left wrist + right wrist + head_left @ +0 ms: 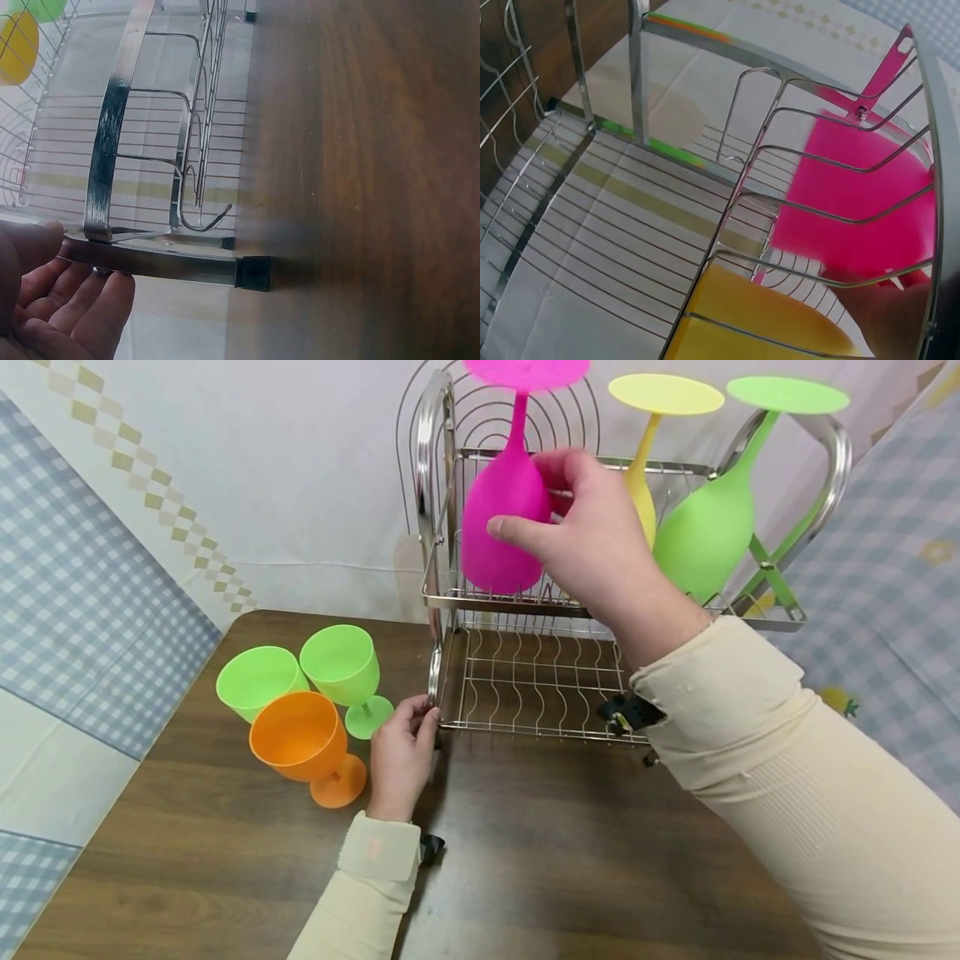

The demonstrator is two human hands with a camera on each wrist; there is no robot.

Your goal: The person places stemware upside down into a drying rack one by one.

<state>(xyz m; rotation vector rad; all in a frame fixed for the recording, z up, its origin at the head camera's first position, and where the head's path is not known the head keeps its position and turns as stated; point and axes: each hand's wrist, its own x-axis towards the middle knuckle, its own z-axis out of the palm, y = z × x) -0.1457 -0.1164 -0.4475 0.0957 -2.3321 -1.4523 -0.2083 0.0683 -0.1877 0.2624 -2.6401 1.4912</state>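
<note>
My right hand (596,531) grips the bowl of a magenta goblet (501,514), thumb in front and fingers behind. The goblet stands upside down at the left end of the upper tier of a metal dish rack (525,605), its foot at the top. With thumb and fingers, my left hand (400,760) holds the rack's lower left side frame (165,265) near its black foot cap (253,273). Beside my right hand, a yellow goblet (643,452) and a green goblet (712,518) are also upside down on that tier; my hand partly hides the yellow one.
Left of the rack, two green goblets (341,664) and an orange goblet (298,737) stand upright, close together on the wooden table (525,860). The rack's lower tier (543,677) has wavy wires. A pale patterned cloth (315,485) hangs behind.
</note>
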